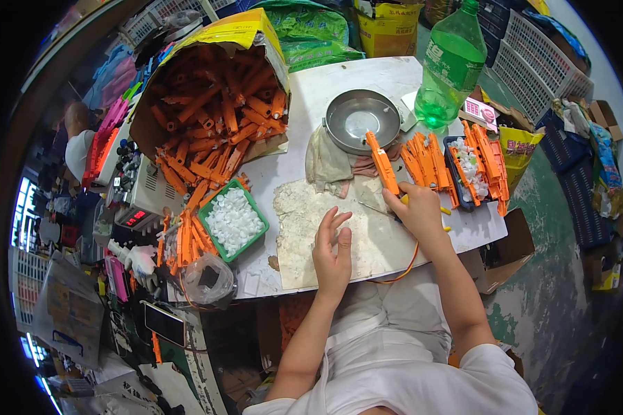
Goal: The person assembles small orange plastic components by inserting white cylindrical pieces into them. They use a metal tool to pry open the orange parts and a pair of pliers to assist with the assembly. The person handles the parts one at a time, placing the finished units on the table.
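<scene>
My right hand (419,213) grips the lower end of a long orange plastic part (381,163), its far tip pointing up toward the metal bowl. My left hand (333,257) is raised over the worn board (311,218), fingers apart, holding nothing. Beneath my right hand lies a thin metal-tipped tool (377,210), partly hidden; yellow handle ends show beside the hand. More orange parts (426,162) lie in a row just beyond my right hand. A dark tray (466,200) of small white pieces has orange parts lying across it.
A carton (140,114) heaped with orange parts spills onto the table's left. Near it are a green tray (262,230) of white pieces and a clear plastic bag (208,280). A metal bowl (362,122), cloth (325,162) and green bottle (452,66) stand at the back.
</scene>
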`<state>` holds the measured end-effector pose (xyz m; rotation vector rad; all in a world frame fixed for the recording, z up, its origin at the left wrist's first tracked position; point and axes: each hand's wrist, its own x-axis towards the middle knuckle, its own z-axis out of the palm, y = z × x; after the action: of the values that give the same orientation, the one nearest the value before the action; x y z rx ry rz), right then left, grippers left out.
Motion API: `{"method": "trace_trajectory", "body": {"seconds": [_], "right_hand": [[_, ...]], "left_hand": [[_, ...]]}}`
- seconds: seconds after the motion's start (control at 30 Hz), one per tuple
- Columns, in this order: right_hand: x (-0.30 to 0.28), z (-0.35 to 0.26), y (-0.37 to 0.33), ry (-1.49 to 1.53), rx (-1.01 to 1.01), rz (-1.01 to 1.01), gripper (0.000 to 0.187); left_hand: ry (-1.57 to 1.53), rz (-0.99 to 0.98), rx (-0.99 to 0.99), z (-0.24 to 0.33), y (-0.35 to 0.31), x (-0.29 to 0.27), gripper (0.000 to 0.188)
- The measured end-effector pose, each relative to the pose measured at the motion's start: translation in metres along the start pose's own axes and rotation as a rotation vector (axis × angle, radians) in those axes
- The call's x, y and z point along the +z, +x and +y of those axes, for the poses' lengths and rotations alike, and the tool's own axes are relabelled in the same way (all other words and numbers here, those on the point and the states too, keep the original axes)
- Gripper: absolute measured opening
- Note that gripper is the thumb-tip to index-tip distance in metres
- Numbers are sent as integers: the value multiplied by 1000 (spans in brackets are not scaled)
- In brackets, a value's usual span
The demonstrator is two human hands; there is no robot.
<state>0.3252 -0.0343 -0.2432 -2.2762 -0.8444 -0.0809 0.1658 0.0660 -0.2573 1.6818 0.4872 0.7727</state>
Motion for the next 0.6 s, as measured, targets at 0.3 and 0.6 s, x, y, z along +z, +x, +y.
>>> {"method": "trace_trajectory", "body": {"seconds": [0.3,0.6], "right_hand": [[1,5,1,-44,-39,55,38],[2,2,-1,-55,-69,83,38]], "left_hand": [[-3,-2,-4,0,1,1,41],[24,-8,-27,-4,-1,1,38]]}}
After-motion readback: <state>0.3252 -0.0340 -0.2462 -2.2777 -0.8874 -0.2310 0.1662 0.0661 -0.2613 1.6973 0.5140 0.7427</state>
